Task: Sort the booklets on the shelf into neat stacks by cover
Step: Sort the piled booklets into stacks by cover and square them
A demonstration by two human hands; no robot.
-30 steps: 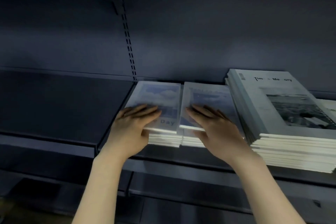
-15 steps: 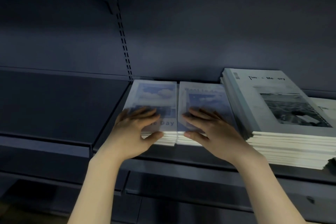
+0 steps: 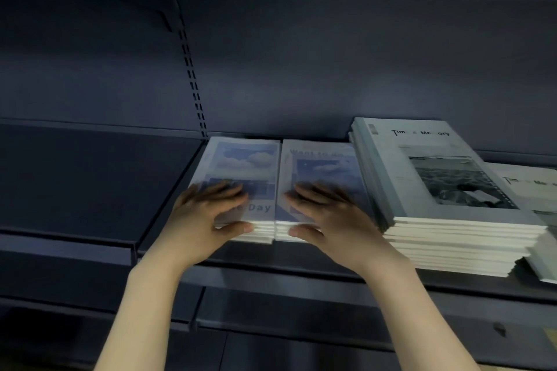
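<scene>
A dark blue metal shelf (image 3: 75, 190) is filling the frame, its back panel rising behind and a slotted upright (image 3: 193, 84) running down the upper middle. Two small stacks of blue-sky booklets are lying side by side at centre: the left stack (image 3: 241, 159), with "Day" showing on its cover, and the right stack (image 3: 322, 159), titled "Want to…". The two stacks are touching along their inner edges. To the right a taller stack of grey booklets (image 3: 437, 178) is sitting just beside them, with another grey booklet (image 3: 533, 187) partly tucked at the far right edge.

The left hand (image 3: 208, 214) is resting on the left stack, fingers spread flat over the cover and the thumb pressing the front edge of the pages. The right hand (image 3: 328, 214) is doing the same on the right stack. Both hands are blurred, so whether the fingertips are pressing hard or only touching is hard to say.

The step in hand looks like squaring up: both stacks are being pressed and aligned on the shelf. The next move probably calls for nudging the front edges flush, then letting go without dragging the top covers.

Each small stack is lying flat, cover up, long axis running front to back, with the title end pointing toward the back panel and the page edges facing the lower part of the frame.
</scene>
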